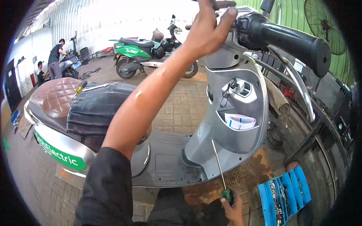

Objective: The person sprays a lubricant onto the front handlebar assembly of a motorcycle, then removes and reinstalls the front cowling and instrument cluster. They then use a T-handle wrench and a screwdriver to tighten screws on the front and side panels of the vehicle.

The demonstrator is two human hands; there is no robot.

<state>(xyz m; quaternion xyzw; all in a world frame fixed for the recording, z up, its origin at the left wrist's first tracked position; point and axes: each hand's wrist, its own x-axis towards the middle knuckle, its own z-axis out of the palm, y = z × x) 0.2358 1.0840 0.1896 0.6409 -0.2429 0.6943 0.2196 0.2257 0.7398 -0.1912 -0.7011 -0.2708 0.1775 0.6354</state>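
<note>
A grey scooter [203,147] stands side-on before me. My left hand [209,28] is stretched up to its handlebar cover [247,13], thumb and fingers apart; the tops of some fingers run out of the picture. To its right juts the black handlebar grip [298,41]. Low down, my right hand [234,211] is closed around the green handle of a screwdriver [227,194]. Its long thin shaft points up across the scooter's lower front panel. Papers [240,121] fill the panel's pocket, below a key switch [244,90] with a dark cable beside it.
A blue tool case [284,197] lies unfolded at the lower right. On the brown seat [56,96] rest a black padded cover [100,109] and a yellow-handled screwdriver [80,87]. Metal rails [320,128] stand at the right. Behind are a green scooter [139,52] and two people [55,56].
</note>
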